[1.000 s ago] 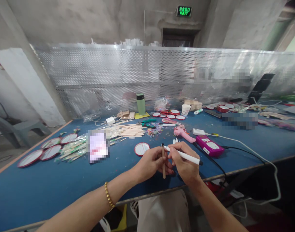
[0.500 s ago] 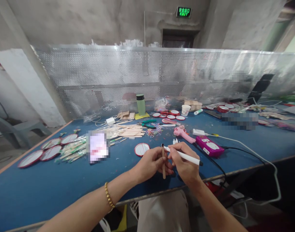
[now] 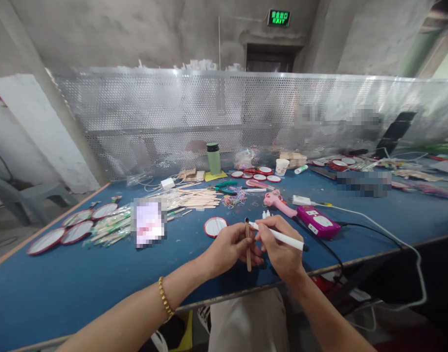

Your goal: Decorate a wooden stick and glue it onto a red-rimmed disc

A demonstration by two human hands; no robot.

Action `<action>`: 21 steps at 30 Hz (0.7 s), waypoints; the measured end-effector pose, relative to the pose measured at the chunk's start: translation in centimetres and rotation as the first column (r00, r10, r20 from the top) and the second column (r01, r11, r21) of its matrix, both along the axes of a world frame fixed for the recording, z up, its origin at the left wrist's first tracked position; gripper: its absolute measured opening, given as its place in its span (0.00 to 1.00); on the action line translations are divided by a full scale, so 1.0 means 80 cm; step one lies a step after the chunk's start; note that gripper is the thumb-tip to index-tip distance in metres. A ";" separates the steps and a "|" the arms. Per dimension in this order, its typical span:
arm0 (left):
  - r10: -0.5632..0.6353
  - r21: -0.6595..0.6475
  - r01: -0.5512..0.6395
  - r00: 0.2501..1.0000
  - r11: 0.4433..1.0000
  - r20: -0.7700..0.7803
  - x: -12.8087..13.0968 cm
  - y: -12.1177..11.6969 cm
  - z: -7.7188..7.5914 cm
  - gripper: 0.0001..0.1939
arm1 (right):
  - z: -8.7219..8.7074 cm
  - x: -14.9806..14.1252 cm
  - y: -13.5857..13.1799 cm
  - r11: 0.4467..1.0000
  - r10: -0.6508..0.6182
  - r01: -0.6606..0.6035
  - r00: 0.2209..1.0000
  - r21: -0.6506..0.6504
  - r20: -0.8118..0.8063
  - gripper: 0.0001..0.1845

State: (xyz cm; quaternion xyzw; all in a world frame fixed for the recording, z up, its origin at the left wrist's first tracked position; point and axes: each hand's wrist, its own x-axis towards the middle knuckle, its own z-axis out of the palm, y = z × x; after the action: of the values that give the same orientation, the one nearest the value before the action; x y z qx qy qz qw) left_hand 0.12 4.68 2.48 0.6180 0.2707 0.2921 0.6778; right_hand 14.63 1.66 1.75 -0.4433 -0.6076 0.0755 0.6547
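Note:
Between the fingers of my left hand is a flat wooden craft stick, held upright with a dark patch at its top end. My right hand grips a white marker pen with a black end, and its tip points at the stick's dark top. Whether the tip touches the wood is too small to tell. Just beyond my left hand lies a round white disc with a red rim. Small white pieces stand behind my right hand.
A pile of craft sticks, teal-handled pliers and tangled coloured bands lie ahead. To the right are a pink handheld device, a purple box and cables. A green bottle and paper cup stand farther back.

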 end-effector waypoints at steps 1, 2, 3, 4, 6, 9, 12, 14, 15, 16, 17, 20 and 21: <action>0.003 0.001 -0.003 1.000 1.000 0.001 0.000 0.000 0.000 0.25 | 0.000 0.000 0.000 1.000 -0.003 0.003 1.000 0.001 0.004 0.08; 0.005 0.000 -0.005 1.000 1.000 0.002 0.000 0.000 0.000 0.25 | 0.001 0.000 0.000 1.000 -0.004 0.004 1.000 0.003 0.007 0.08; 0.007 -0.002 -0.007 1.000 1.000 0.001 0.001 0.000 0.000 0.26 | 0.001 0.000 0.000 1.000 -0.004 0.004 1.000 0.008 0.009 0.08; 0.007 -0.004 -0.007 1.000 1.000 0.000 0.001 0.000 0.000 0.26 | 0.001 0.000 0.000 1.000 -0.005 0.004 1.000 0.013 0.009 0.08; 0.002 -0.010 -0.002 1.000 1.000 -0.002 0.001 -0.001 0.001 0.27 | 0.001 0.000 0.000 1.000 -0.005 0.005 1.000 0.021 0.005 0.08; -0.001 -0.019 0.001 1.000 1.000 0.001 0.000 -0.001 0.003 0.28 | -0.001 0.001 0.000 1.000 -0.003 0.003 1.000 0.015 -0.013 0.07; 0.001 -0.021 -0.001 1.000 1.000 0.002 0.001 -0.002 0.004 0.28 | -0.003 0.002 0.001 1.000 0.007 -0.006 1.000 0.011 -0.024 0.07; 0.003 -0.016 -0.003 1.000 1.000 0.000 0.001 -0.001 0.003 0.28 | -0.004 0.002 0.001 1.000 0.008 -0.008 1.000 0.017 -0.015 0.07; 0.003 -0.015 -0.004 1.000 1.000 -0.001 0.001 -0.001 0.002 0.28 | -0.003 0.002 0.001 1.000 0.007 -0.007 1.000 0.021 -0.008 0.07; 0.004 -0.013 -0.004 1.000 1.000 -0.001 0.001 -0.001 0.001 0.28 | -0.003 0.002 0.002 1.000 0.004 -0.004 1.000 0.025 0.000 0.07; 0.005 -0.014 -0.005 1.000 1.000 0.001 0.001 -0.001 0.001 0.28 | -0.003 0.002 0.002 1.000 0.003 -0.003 1.000 0.029 0.007 0.07; 0.006 -0.023 -0.005 1.000 1.000 0.008 0.001 0.000 -0.001 0.28 | -0.002 0.002 0.002 0.999 0.001 -0.002 1.000 0.037 0.014 0.08; 0.003 -0.028 -0.003 1.000 1.000 0.010 0.001 0.000 -0.001 0.28 | -0.002 0.002 0.002 0.999 0.001 -0.001 1.000 0.035 0.012 0.08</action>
State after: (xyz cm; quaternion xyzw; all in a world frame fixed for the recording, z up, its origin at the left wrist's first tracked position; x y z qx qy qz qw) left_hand 0.22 4.70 2.43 0.6067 0.2724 0.2922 0.6873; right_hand 14.78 1.82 1.61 -0.4318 -0.6128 0.0624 0.6589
